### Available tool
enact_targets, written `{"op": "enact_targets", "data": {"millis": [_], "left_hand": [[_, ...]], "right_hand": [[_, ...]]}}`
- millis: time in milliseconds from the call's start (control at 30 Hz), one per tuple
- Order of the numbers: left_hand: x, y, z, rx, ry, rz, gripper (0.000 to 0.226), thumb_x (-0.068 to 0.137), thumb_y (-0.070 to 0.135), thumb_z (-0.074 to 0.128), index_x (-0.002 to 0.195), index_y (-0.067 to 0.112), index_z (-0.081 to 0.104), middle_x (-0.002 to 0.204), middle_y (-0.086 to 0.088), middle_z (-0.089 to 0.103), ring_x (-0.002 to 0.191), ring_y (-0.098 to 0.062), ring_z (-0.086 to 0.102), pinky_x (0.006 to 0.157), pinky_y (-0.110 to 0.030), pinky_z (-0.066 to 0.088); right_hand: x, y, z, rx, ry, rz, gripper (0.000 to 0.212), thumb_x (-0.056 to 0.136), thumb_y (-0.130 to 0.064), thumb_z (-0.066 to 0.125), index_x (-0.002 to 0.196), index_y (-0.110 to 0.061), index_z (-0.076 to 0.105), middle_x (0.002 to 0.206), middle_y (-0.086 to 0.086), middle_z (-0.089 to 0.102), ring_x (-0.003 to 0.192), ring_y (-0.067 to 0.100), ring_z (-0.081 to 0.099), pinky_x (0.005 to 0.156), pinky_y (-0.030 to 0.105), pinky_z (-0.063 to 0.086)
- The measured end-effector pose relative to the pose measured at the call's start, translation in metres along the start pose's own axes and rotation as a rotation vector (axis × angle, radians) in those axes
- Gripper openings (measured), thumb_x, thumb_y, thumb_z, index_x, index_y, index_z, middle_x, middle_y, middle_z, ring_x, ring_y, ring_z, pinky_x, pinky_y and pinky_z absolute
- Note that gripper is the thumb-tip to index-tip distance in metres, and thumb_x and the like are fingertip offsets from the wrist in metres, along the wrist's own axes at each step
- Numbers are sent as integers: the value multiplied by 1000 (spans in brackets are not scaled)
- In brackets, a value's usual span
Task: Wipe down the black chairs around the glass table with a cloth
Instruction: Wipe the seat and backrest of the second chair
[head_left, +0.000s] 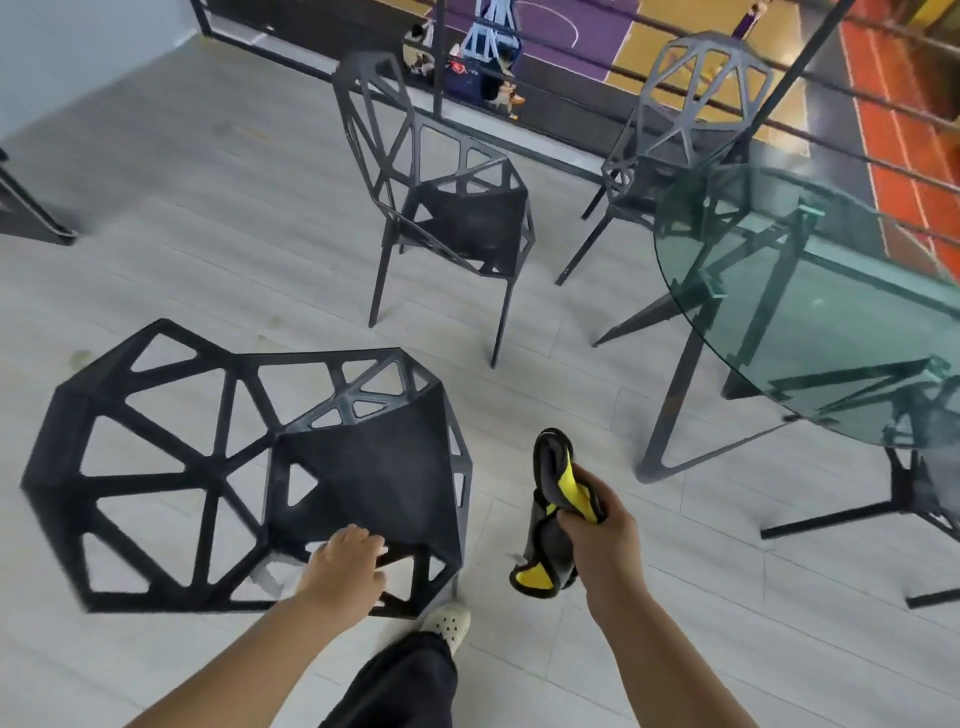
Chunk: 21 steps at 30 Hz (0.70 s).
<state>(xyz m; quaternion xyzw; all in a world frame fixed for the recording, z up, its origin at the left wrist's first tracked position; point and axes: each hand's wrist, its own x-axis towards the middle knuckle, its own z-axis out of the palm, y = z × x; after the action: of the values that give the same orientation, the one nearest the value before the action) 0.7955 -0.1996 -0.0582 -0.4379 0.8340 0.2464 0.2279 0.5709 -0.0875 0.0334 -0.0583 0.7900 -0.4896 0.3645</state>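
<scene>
head view | nearest chair is standing left of the glass table | left hand is curling over its front rim | right hand is clutching the cloth, nearer the table | handling: chair is looking stiff, probably light (lattice struts offering holds); cloth is hanging soft, bunching easily
</scene>
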Motion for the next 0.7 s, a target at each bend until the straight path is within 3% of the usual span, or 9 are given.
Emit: {"op": "enact_targets", "data": {"millis": [267,400,533,700], "left_hand": [[69,34,-71,-69,26,-8,50,96,28,39,144,19,32,148,0,33,137,-18,27,110,-33,27],[95,54,-89,-82,45,-29,49,97,30,39,144,20,31,149,1,32,138,-16,26,111,-32,25],[115,75,-95,-111,18,-75,48,97,29,38,144,20,30,149,1,31,139,-15,24,112,-30,23],[152,115,-112,-213,31,-187,48,96,27,38,144,20,32,148,3,33,138,-15,27,110,-31,25]], "right_hand": [[66,-74,-7,-8,3,-40,54,81,10,53,102,-38,64,102,-6,68,95,15,62,76,30,50],[101,-98,-14,-45,2,-77,50,80,9,56,101,-35,65,101,-3,68,95,19,61,74,30,48],[144,-120,-20,-53,-40,-90,49,80,9,58,92,-39,62,93,-9,67,87,11,61,68,25,48],[214,-147,-34,-75,-140,-78,45,81,7,58,107,-30,62,96,-9,67,86,6,61,65,22,47]]}}
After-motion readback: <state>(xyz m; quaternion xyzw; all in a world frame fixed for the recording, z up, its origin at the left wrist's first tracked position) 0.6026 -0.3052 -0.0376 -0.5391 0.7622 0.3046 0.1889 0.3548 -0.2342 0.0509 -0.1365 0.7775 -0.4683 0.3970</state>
